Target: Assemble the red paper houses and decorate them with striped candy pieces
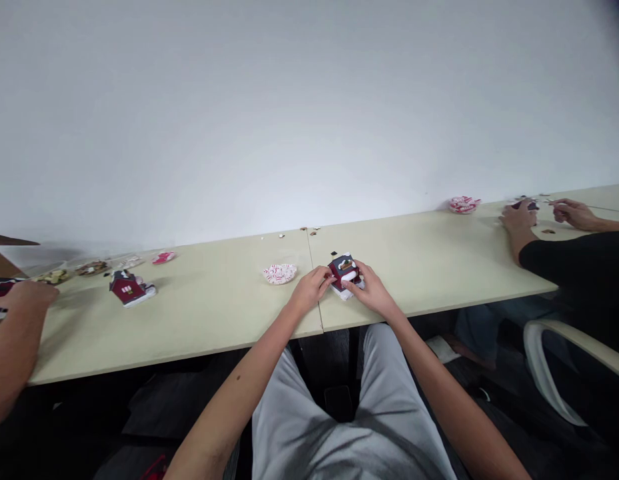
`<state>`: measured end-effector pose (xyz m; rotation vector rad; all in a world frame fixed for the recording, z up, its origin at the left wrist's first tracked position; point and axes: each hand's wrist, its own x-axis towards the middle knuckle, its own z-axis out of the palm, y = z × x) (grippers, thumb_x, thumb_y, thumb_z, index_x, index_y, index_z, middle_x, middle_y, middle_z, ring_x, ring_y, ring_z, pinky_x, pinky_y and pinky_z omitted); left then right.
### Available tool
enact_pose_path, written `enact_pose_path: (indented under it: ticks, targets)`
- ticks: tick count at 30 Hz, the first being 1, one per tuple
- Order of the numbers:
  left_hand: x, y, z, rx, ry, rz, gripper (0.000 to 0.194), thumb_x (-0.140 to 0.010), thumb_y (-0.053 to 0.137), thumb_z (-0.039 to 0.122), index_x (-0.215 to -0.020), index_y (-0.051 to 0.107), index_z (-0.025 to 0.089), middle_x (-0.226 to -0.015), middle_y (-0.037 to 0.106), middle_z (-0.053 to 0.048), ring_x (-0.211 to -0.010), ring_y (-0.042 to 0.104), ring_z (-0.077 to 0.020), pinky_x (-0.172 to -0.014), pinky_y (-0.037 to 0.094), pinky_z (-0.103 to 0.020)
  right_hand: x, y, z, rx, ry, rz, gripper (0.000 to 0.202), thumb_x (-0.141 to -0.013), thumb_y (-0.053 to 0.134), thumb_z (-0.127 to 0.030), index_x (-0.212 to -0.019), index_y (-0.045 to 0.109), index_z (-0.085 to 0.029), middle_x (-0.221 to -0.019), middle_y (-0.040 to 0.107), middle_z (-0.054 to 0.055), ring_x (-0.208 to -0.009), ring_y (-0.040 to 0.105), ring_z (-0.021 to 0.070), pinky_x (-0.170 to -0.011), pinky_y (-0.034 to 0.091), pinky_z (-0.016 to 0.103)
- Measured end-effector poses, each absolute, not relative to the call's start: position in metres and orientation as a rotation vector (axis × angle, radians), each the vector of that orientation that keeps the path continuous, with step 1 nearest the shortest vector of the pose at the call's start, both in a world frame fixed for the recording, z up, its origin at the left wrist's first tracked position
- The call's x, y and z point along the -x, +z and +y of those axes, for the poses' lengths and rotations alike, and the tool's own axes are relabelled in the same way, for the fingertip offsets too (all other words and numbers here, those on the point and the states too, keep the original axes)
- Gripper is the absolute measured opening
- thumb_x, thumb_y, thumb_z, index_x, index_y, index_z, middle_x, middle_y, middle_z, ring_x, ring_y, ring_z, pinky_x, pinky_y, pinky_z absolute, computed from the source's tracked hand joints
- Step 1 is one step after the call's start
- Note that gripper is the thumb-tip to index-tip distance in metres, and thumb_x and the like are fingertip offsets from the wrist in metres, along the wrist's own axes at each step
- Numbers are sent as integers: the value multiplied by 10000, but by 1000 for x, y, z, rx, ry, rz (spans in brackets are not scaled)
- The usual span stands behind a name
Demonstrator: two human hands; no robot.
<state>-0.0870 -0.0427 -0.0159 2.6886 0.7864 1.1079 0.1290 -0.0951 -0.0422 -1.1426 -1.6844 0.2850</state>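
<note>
A small model house (343,265) with dark red walls, a dark grey roof and a white snowy base sits in front of me near the table's front edge. My right hand (370,291) grips it from the right, thumb on its front. At its left wall, my left hand (312,289) has its fingertips pressed together, touching the wall; whatever is between them is too small to tell. A brown and white ornament shows on the roof. Left of my hands stands a clear bowl of red-and-white pieces (280,273).
Small loose bits (313,233) lie along the table's back edge (269,237). Another house (126,288) and several bowls stand left, near a co-worker's hand (32,297). At right are a second bowl (464,205) and another co-worker's hands (520,215). A chair (544,360) stands lower right.
</note>
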Motion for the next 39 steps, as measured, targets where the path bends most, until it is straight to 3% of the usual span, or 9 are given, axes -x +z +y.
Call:
enact_pose_path:
  ticks: [16,21,27,30,33,35,39]
  targets:
    - [88,-20,-40,-2832,1178,742,236,-1024,444,355,-1007,612,191,-986,678,-76,-894,667,-166,-786,534,-285,-129,-43,-94,1139,298,-1697,658,-892,644,-551,-1432,472,-219,-1358,570,142,-1247,553,295,-1060,469,459]
    - [90,-15,-45,-2626,1109,802,265,-996,510,408,-1158,552,202,-990,684,-42,-837,651,-151,-754,510,-268,-128,-39,-98,1122,331,-1709,629,-895,648,-530,-1416,473,-225,-1343,574,132,-1232,552,288,-1047,476,456]
    - [91,-10,-47,-2493,1054,821,251,-961,557,443,-957,569,192,-877,632,-1,-735,568,-122,-709,449,-254,-126,-39,-98,1086,402,-1734,637,-909,633,-524,-1441,438,-233,-1375,554,132,-1257,547,286,-1044,485,464]
    - [94,-9,-46,-2324,1130,891,354,-868,686,470,-1046,544,199,-854,594,21,-749,551,-127,-699,441,-248,-125,-38,-98,1072,430,-1736,636,-903,642,-519,-1438,441,-240,-1382,557,128,-1273,544,286,-1054,483,470]
    - [101,-9,-51,-2190,1170,941,629,-779,784,463,-1275,486,216,-980,605,-13,-879,591,-159,-724,470,-252,-123,-32,-101,1014,505,-1778,619,-916,637,-494,-1442,437,-236,-1395,555,123,-1277,552,274,-1068,477,458]
    - [106,-7,-58,-2165,1124,926,781,-758,806,459,-1405,430,233,-1187,605,-84,-1078,600,-213,-802,509,-282,-121,-26,-106,938,596,-1845,616,-929,632,-474,-1459,422,-239,-1411,550,116,-1263,569,259,-1077,474,440]
    - [114,-1,-79,-2157,960,790,858,-799,774,456,-1520,349,269,-1554,399,-141,-1398,448,-284,-1067,479,-379,-116,-13,-114,782,740,-1997,711,-923,654,-476,-1524,351,-246,-1483,502,108,-1311,542,263,-1117,445,435]
